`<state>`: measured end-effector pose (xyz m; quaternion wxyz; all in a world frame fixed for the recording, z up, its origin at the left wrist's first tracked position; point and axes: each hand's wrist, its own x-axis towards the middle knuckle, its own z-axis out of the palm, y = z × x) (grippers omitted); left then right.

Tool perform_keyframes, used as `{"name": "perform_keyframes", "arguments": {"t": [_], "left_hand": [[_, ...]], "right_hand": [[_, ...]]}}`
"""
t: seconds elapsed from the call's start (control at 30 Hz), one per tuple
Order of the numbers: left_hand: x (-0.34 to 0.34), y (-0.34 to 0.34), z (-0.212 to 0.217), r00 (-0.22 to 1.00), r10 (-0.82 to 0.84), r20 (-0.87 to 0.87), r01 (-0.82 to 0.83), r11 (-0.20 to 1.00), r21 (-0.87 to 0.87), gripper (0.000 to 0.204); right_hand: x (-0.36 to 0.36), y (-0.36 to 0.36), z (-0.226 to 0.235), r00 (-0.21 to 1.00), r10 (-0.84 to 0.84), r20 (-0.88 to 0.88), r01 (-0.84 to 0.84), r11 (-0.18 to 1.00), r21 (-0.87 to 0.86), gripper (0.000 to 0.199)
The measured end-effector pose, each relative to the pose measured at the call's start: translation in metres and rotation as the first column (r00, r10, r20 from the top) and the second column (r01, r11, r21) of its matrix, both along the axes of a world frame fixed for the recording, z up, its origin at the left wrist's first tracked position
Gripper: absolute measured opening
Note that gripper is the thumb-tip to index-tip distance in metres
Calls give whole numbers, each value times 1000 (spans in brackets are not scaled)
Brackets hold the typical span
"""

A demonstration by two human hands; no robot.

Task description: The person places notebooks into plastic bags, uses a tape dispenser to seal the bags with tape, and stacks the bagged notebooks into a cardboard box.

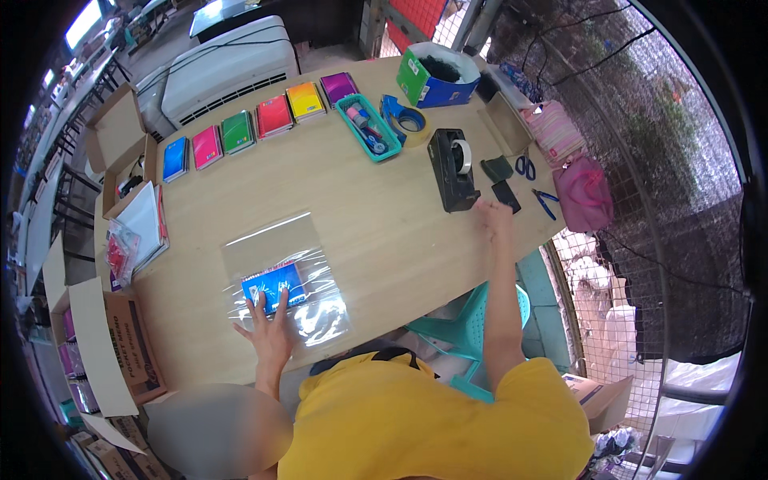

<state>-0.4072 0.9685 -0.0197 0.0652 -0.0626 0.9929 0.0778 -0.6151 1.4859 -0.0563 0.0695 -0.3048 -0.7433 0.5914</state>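
Left hand on a blue notebook, right hand at the tape dispenser

The blue notebook lies toward the near left part of the surface, within the outline of a glossy sheet of clear plastic; whether it sits inside the plastic or on top, I cannot tell. The left fingers are spread wide, their tips resting at the notebook's near edge. Farther right, the right fingers are bunched at the near end of the black tape dispenser; they are blurred, so I cannot tell whether they pinch any tape.

The notebook should be light and fairly stiff, best taken by its opposite edges or steadied with flat fingers. The plastic looks thin, limp and slippery, likely to crease or slide; a pinch at a corner would suit it. The dispenser looks heavier and solid, better held by its body than near the cutting end.

Along the far left runs a row of coloured notebooks, with a teal basket at its right. Scissors and pliers lie right of the dispenser.
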Motion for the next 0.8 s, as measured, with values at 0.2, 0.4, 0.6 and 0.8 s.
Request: {"name": "perform_keyframes", "arguments": {"t": [0.2,0.4,0.6,0.8], "left_hand": [[-1,-3,7,1000,-27,4,26,999,45,88],[7,-11,-8,998,1,-70,2,999,32,75],[12,-20,-27,994,32,-102,-21,994,107,69],[17,-23,-15,998,-1,-70,13,984,177,84]], "right_hand": [[-5,-54,-59,926,-364,103,242,360,-901,27],[24,-278,16,781,526,-337,-566,369,-737,69],[44,-424,67,-269,962,47,-955,-273,119,98],[55,-467,38,-155,842,517,-774,-429,466,100]]}}
